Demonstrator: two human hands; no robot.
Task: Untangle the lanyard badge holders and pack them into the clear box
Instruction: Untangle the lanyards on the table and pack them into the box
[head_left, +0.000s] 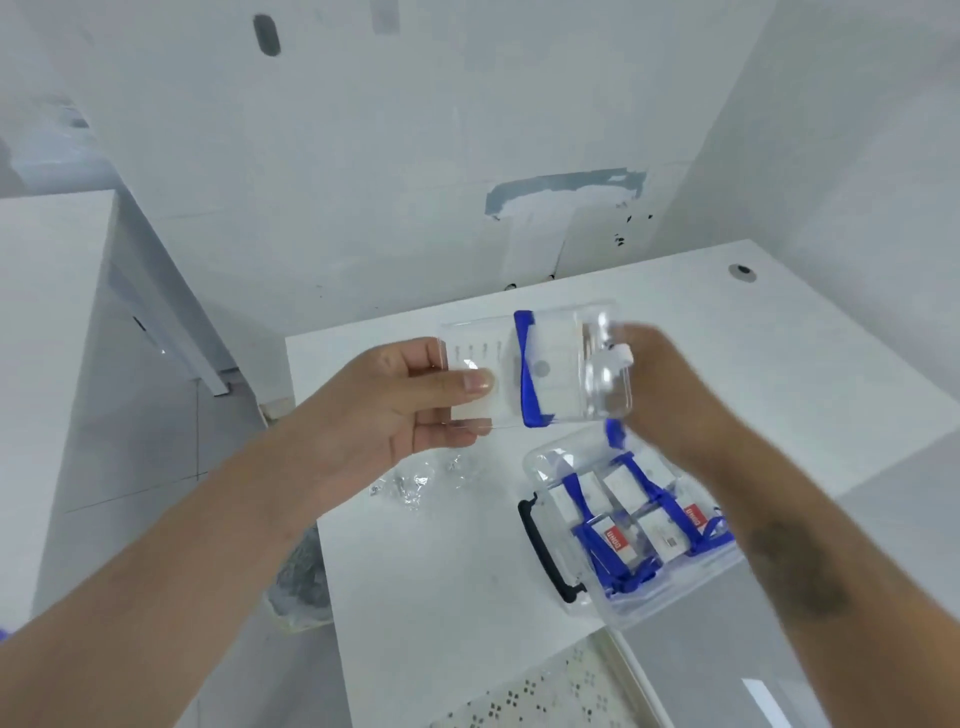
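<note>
Above the table (727, 332), I see a badge holder (524, 371) held flat between both hands; my left hand (400, 400) pinches its left edge, my blurred right hand (660, 384) grips its right end. Clear box (623, 530) lies below.

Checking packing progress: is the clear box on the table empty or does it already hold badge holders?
Partly filled: the clear plastic box with the black handle holds several blue-lanyard badge holders.
</note>
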